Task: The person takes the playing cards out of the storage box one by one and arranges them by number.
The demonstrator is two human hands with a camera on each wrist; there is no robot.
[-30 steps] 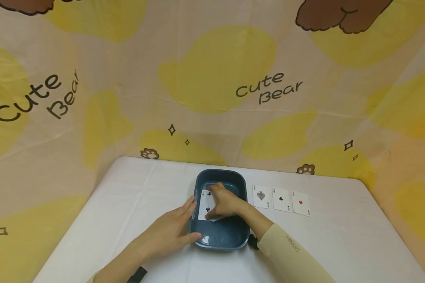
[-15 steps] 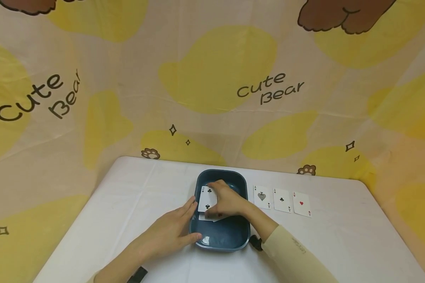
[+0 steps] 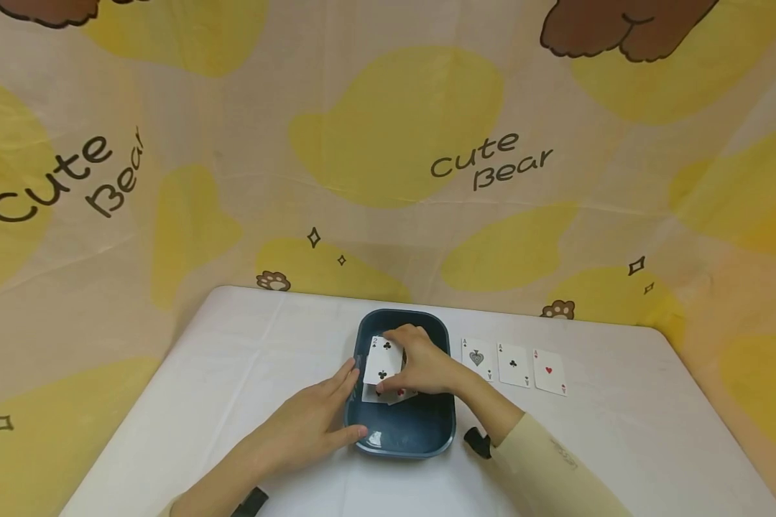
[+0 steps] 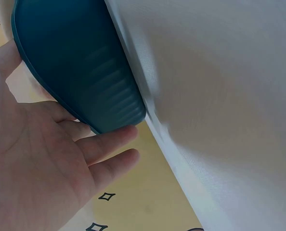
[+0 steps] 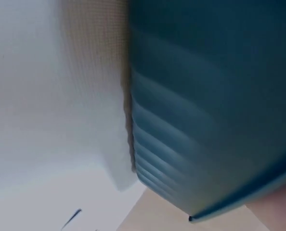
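In the head view my right hand [image 3: 423, 365] is over the blue tray [image 3: 401, 438]. Its thumb and fingers pinch a two of clubs [image 3: 383, 361] by the near and far edges. Partly covered beneath lie other white cards [image 3: 372, 396], one with red marks. My left hand [image 3: 307, 420] rests against the tray's left side, fingers extended along the rim and thumb near the front corner. The left wrist view has the left palm [image 4: 42, 163] facing the tray's ribbed outer wall [image 4: 95, 82]. Only a blurred bit of the right hand shows in the right wrist view.
Right of the tray, an ace of spades [image 3: 477, 359], an ace of clubs [image 3: 514, 365] and an ace of hearts [image 3: 550, 371] lie face up in a row. They are on the white-covered table [image 3: 608, 431]. A printed cloth [image 3: 388, 143] hangs behind the table's back edge.
My right hand has lifted the two of clubs and shifted it toward the far end of the tray, uncovering more of the cards beneath. The left hand stays in place.
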